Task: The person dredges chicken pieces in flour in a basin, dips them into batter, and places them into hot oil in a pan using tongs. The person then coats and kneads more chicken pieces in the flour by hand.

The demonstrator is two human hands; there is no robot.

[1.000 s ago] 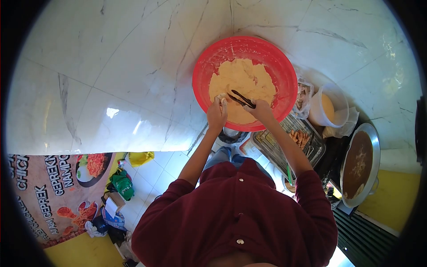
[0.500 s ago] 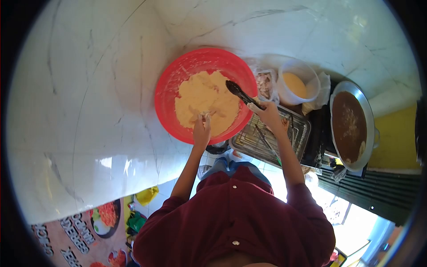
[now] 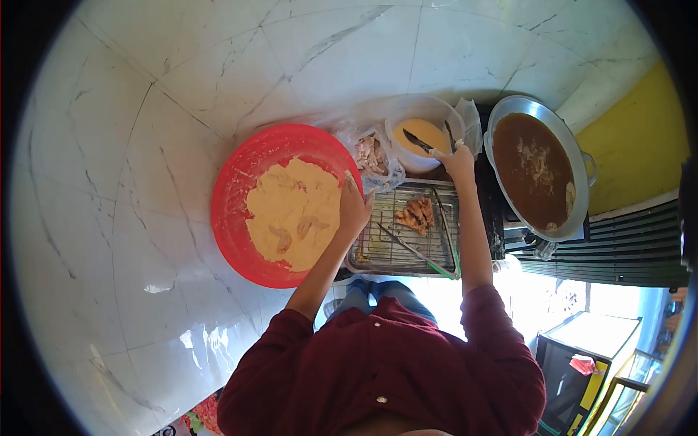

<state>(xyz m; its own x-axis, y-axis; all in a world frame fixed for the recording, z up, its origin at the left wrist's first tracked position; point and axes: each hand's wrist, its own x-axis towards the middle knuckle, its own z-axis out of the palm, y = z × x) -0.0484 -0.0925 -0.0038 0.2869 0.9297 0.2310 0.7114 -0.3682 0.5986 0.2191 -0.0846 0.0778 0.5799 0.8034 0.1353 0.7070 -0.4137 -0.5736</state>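
Observation:
My right hand (image 3: 460, 166) is closed on dark tongs (image 3: 417, 142), whose two arms are spread over a translucent tub (image 3: 407, 105) of yellow liquid. My left hand (image 3: 353, 208) lies across the right rim of a red basin (image 3: 234, 225), thumb on the outer side and fingers on the inner side. Pale yellow flour-like powder (image 3: 294, 196) fills the basin's middle. A few coated pieces (image 3: 282, 238) lie on the powder, their kind unclear. White residue sticks to the fingers of both hands.
A clear bag of pale pieces (image 3: 371, 154) sits between basin and tub. A wire-rack tray (image 3: 385, 254) bears a browned fried piece (image 3: 416, 216) and long green-ended tongs (image 3: 414, 253). At right stands a wide metal pan (image 3: 587, 190) of brown oil. A tiled wall rises behind.
My right hand has carried the tongs from above the basin to the tub on the right, and they have spread. My left hand has left the powder for the basin's rim. The view has shifted right.

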